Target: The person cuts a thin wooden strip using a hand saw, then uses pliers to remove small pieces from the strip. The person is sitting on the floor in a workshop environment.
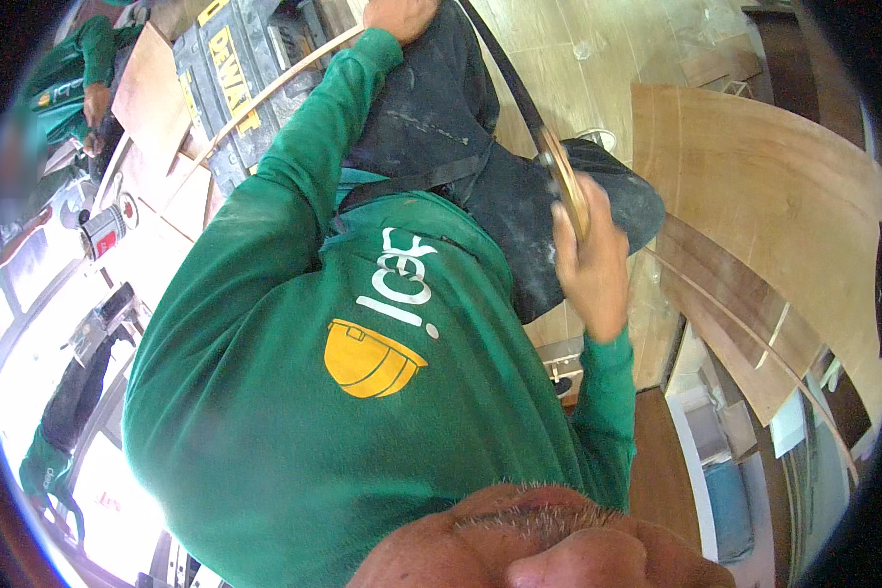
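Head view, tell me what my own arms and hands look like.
The left sleeve and right sleeve are long, plain green cloth, reaching about to the wrists. The left one is creased; no print shows on either. The left hand and right hand wear no gloves.

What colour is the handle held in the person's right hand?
Yellowish tan, like wood; the handle shows in the head view.
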Demonstrator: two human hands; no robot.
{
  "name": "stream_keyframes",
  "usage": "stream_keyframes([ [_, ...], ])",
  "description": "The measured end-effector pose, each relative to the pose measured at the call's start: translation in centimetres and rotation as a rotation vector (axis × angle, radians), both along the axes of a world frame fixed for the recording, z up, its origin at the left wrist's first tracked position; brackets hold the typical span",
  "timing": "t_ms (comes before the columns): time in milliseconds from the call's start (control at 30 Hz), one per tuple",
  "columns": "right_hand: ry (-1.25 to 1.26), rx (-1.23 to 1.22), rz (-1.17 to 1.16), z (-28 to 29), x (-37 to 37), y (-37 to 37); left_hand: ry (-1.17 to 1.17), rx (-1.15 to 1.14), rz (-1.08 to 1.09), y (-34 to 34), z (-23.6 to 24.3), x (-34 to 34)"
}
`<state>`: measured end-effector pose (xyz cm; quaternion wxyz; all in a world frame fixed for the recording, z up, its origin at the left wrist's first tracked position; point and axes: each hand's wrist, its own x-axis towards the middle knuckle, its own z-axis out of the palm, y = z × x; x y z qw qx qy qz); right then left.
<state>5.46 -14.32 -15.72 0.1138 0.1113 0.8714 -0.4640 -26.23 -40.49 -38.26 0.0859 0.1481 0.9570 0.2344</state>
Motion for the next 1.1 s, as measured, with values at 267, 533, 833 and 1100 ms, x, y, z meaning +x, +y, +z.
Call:
stream_keyframes([
  [267,0.325,0.039,0.014,-8.2,-13.7,-4.7,-0.022,-0.014,0.0,0.2,0.9,-0.2],
  [533,0.132,0.07,0.038,-2.3,-0.9,-0.4,-0.106,0.048,0.061,0.4,2.7,0.8],
  [833,0.126,0.042,0.06,-1.5,-2.0,-0.9,0.115,0.054,0.014,-0.3,0.1,0.9],
  [1100,0.234,0.023,0.066,-5.7,-11.8,-3.7,0.08,-0.068,-0.042,-0.5,0.8,0.5],
])
